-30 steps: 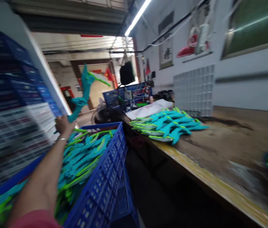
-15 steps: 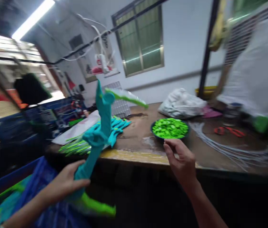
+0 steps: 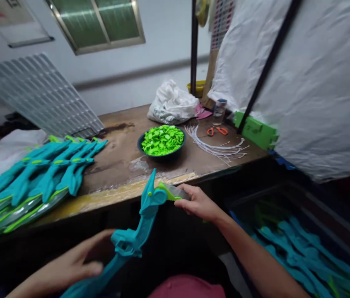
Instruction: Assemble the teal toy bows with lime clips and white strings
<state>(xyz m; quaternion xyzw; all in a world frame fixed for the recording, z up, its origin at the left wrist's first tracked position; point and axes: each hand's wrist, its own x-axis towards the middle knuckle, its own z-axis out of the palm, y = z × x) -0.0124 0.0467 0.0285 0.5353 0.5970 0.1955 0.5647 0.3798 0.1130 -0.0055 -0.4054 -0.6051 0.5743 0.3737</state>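
Note:
In front of me, above the dark gap by the bench, is a long teal plastic toy part [image 3: 136, 231] with a pointed tip and a round joint. From that joint a lime-green and clear blade [image 3: 171, 192] sticks out to the right. My right hand [image 3: 196, 202] pinches this blade between thumb and fingers. My left hand [image 3: 81, 258] lies beside the lower teal shaft, thumb and fingers apart; its fingertips reach behind the part, and contact is unclear. Beyond, a dark bowl [image 3: 162, 156] holds lime-green plastic pieces [image 3: 164, 140].
Similar teal parts [image 3: 53, 165] are stacked on the left of the bench [image 3: 115, 171]. White ties [image 3: 215, 147], orange-handled cutters [image 3: 217, 131], a jar [image 3: 220, 112] and a white bag [image 3: 171, 103] lie at the right and back. More teal parts [image 3: 305, 252] fill a crate at lower right.
My view has turned right and down. My right hand has gone from near the bowl to the blade and grips it. My left hand has loosened from around the teal shaft.

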